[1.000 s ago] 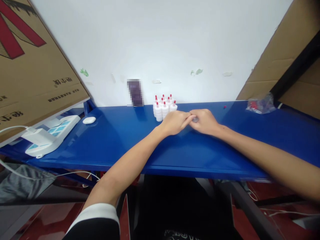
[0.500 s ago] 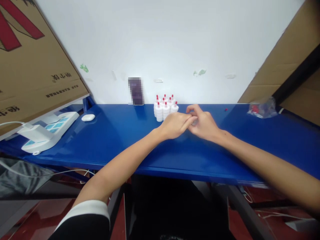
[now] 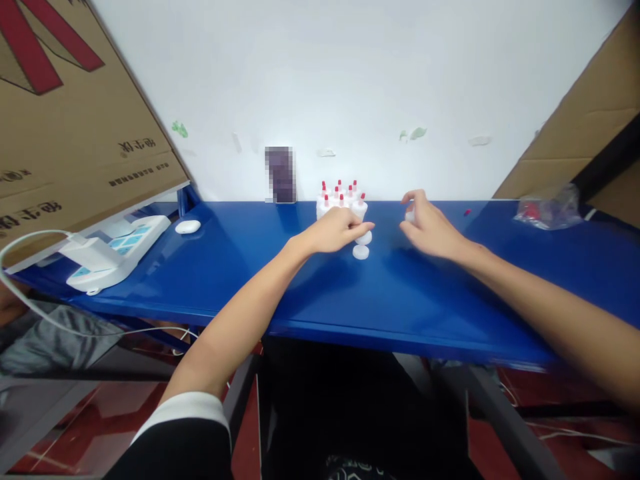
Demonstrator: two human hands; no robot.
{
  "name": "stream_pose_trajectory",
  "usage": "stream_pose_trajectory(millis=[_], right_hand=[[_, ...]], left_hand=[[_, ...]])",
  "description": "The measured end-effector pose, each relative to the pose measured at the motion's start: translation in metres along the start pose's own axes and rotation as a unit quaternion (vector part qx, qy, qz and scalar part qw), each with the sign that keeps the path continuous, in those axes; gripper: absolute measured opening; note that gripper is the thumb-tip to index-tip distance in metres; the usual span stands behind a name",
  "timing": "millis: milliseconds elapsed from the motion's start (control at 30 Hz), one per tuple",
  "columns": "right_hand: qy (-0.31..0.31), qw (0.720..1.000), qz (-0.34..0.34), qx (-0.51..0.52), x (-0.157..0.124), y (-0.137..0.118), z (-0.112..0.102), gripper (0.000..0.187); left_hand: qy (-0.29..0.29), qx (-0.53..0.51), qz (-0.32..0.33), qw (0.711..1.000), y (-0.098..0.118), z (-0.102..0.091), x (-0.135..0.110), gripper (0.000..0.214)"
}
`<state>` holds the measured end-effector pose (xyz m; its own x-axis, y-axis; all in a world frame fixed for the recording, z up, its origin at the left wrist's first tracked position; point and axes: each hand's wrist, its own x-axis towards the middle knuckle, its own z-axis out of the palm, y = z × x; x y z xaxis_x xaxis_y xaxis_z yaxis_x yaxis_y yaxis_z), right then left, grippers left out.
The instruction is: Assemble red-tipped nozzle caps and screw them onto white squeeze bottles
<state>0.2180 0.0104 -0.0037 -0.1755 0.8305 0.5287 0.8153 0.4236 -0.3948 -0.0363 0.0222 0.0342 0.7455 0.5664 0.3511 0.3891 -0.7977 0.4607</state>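
Note:
Several small white squeeze bottles [image 3: 359, 208] with red-tipped nozzles stand upright in a cluster near the wall. My left hand [image 3: 333, 230] is in front of them and hides their lower parts. Its fingers are closed, with a white round piece [image 3: 367, 237] showing just under the fingertips. Close below that lies a white disc [image 3: 361, 253] on the blue table [image 3: 320, 293]. To the right and apart, my right hand [image 3: 430, 227] has its fingers curled around a small white piece [image 3: 410, 216], mostly hidden by the thumb and fingers.
A phone-like blurred dark rectangle [image 3: 281, 175] leans on the wall. At left are a white oval case [image 3: 188, 227] and a power strip [image 3: 120, 253] with a plugged-in charger. A tiny red piece [image 3: 467, 212] and a clear bag [image 3: 547, 210] with red bits lie right.
My hands, together half a second ago, have moved apart, the left toward the left and the right toward the right. The white disc and round piece now show between them.

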Motion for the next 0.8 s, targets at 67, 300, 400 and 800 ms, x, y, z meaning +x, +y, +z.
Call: stream_pose_trajectory(millis=[67,300,400,800], right_hand=[[-0.006,1.0,-0.006,0.001,0.001,0.003,0.002,0.039],[-0.035,0.999,0.01,0.017,-0.002,-0.016,-0.003,0.022],[-0.029,0.999,-0.004,0.04,-0.004,-0.019,-0.007,0.024],[0.05,0.997,0.055,0.022,-0.005,-0.036,-0.009,0.015]], left_hand=[[-0.018,0.001,-0.007,1.0,-0.001,0.005,0.0,0.055],[-0.048,-0.012,-0.017,0.999,-0.005,0.013,0.0,0.059],[-0.005,-0.013,0.009,1.0,-0.006,0.017,0.0,0.059],[0.167,0.032,0.061,0.983,-0.005,0.025,0.006,0.054]])
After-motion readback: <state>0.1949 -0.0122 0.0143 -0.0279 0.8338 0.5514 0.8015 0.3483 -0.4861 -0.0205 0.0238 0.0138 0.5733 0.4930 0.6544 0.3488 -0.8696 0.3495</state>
